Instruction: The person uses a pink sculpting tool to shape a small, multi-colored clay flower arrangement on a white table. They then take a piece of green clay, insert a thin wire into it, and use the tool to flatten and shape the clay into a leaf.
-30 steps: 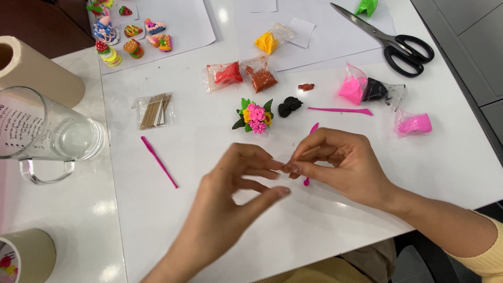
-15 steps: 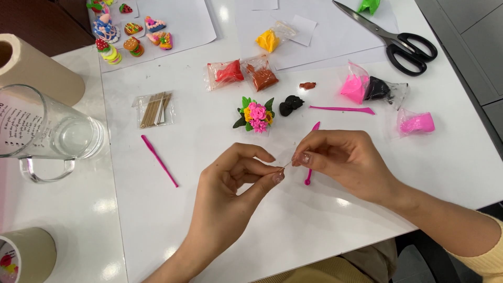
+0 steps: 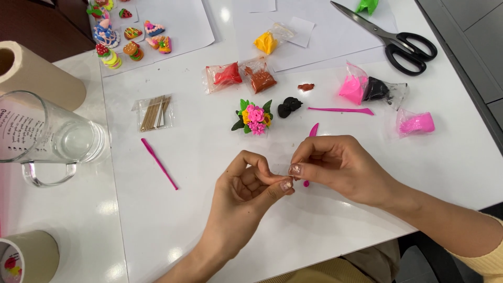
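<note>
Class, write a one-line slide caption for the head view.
Left hand and right hand pinch something tiny together above a white table, near a clay flower posy.

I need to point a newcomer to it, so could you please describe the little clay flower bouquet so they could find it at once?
Start at the black-handled scissors at the far right of the white table, then look left and nearer, past the black clay lump. Just left of that lump sits the flower bouquet, above the left hand and right hand. It alone combines pink and yellow blossoms with green leaves.
</note>
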